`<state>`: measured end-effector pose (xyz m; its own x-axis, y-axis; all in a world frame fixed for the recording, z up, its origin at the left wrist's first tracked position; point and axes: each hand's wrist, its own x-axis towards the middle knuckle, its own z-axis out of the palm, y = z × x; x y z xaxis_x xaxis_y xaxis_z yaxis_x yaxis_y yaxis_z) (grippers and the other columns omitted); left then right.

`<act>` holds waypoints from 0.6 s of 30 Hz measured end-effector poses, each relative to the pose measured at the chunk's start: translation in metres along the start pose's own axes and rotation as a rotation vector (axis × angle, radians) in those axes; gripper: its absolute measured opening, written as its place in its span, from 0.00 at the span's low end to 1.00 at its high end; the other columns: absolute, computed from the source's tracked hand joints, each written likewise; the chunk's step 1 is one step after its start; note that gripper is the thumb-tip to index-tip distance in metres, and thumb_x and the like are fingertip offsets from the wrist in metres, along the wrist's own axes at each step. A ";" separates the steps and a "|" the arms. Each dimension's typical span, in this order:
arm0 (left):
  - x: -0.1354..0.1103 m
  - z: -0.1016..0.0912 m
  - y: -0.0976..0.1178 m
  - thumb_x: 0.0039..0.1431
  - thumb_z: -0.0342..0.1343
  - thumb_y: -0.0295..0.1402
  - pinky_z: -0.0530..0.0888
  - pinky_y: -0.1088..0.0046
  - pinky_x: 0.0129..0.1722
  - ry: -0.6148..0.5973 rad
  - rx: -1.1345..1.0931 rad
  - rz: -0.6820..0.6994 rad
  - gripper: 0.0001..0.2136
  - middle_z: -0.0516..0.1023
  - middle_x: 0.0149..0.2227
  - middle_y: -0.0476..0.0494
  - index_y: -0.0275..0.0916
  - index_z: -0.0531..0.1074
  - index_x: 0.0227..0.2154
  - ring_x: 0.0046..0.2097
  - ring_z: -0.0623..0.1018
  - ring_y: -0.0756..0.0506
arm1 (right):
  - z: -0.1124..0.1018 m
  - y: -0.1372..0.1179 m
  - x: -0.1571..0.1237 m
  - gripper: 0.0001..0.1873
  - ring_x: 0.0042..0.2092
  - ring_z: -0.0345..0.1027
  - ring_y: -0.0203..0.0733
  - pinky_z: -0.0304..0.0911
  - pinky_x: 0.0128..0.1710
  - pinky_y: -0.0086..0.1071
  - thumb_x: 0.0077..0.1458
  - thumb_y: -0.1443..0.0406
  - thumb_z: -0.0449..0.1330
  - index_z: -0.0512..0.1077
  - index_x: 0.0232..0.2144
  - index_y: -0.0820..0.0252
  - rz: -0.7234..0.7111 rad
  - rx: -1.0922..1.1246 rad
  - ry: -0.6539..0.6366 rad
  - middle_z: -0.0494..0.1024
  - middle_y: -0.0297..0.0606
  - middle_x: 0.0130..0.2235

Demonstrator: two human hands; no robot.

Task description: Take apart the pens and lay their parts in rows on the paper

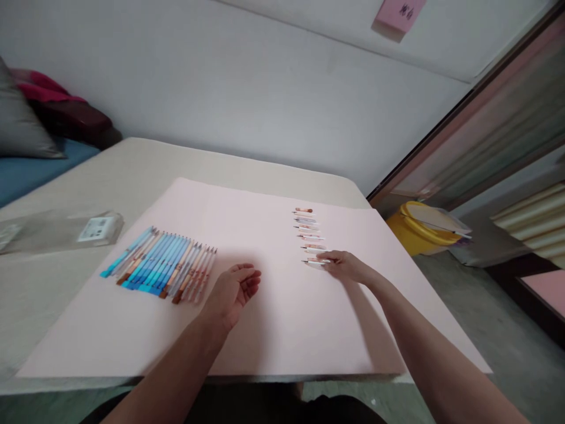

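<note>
My right hand (346, 266) pinches the end of a white-and-orange pen (315, 261) at the near end of a column of several pens (309, 228) lying crosswise on a pink sheet (273, 218). Their thin dark tips point left. My left hand (238, 288) hovers over the sheet with its fingers loosely curled and nothing visible in them. Beside it on the left, a row of several pens (170, 262) lies close together. Blue ones are mostly at the left of that row, with brown, grey and pink ones towards the right.
A clear plastic bag (66, 229) with a white label lies left of the pink sheet on a pale table (145, 154). Cushions and cloth (48, 118) sit at the far left. A yellow bucket (415, 232) stands on the floor beyond the right edge. A wall rises behind.
</note>
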<state>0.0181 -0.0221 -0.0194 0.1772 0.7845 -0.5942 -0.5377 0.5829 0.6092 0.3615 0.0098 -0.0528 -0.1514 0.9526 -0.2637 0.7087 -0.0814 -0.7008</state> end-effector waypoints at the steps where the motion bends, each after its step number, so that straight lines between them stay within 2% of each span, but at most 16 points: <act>1: 0.000 0.000 0.000 0.47 0.58 0.22 0.72 0.79 0.26 0.000 -0.003 0.001 0.08 0.76 0.31 0.40 0.34 0.69 0.33 0.28 0.75 0.52 | 0.001 0.000 -0.001 0.21 0.33 0.67 0.39 0.62 0.32 0.30 0.47 0.59 0.58 0.74 0.44 0.60 -0.035 -0.050 0.048 0.75 0.40 0.37; 4: -0.002 0.000 0.001 0.47 0.58 0.22 0.72 0.79 0.26 0.001 -0.011 -0.001 0.08 0.76 0.31 0.40 0.34 0.69 0.32 0.28 0.75 0.52 | 0.007 -0.001 -0.005 0.18 0.41 0.69 0.44 0.64 0.39 0.32 0.46 0.62 0.58 0.75 0.41 0.57 -0.148 -0.241 0.163 0.76 0.42 0.40; 8: -0.003 -0.002 0.002 0.47 0.58 0.22 0.72 0.79 0.26 -0.006 -0.024 0.006 0.08 0.76 0.32 0.40 0.34 0.69 0.32 0.28 0.75 0.52 | 0.021 0.000 -0.012 0.19 0.43 0.68 0.45 0.63 0.41 0.35 0.48 0.67 0.55 0.73 0.43 0.55 -0.235 -0.480 0.267 0.75 0.41 0.44; 12: -0.004 -0.004 0.003 0.47 0.58 0.22 0.72 0.80 0.26 -0.010 -0.032 0.011 0.08 0.76 0.31 0.40 0.34 0.69 0.32 0.28 0.75 0.52 | 0.036 0.004 -0.017 0.21 0.43 0.67 0.44 0.64 0.39 0.34 0.49 0.69 0.53 0.70 0.47 0.56 -0.204 -0.493 0.378 0.72 0.42 0.46; 18: -0.005 -0.004 0.004 0.47 0.58 0.21 0.72 0.80 0.26 -0.020 -0.049 0.015 0.08 0.76 0.31 0.40 0.34 0.69 0.32 0.28 0.75 0.52 | 0.045 -0.002 -0.015 0.17 0.46 0.66 0.45 0.62 0.43 0.36 0.52 0.66 0.54 0.70 0.45 0.55 -0.175 -0.471 0.381 0.72 0.42 0.46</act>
<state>0.0116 -0.0247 -0.0162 0.1854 0.7974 -0.5742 -0.5803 0.5604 0.5909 0.3318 -0.0178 -0.0769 -0.0978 0.9848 0.1435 0.9364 0.1399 -0.3219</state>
